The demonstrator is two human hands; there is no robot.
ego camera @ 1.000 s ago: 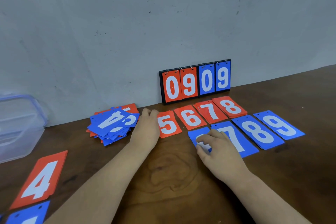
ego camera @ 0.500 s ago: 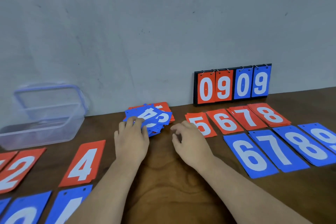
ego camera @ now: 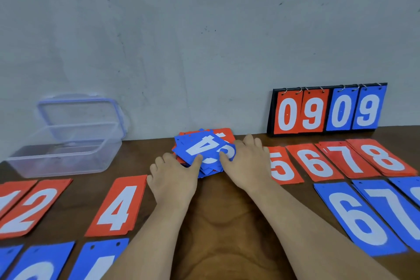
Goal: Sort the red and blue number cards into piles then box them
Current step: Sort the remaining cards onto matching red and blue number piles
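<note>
Blue "4" card (ego camera: 201,146) atop mixed heap (ego camera: 210,168)

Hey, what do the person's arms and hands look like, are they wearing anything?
The left forearm and right forearm are bare to the frame edge, no sleeves showing. The left hand and right hand wear no gloves; no ring, watch or bracelet is visible.
</note>
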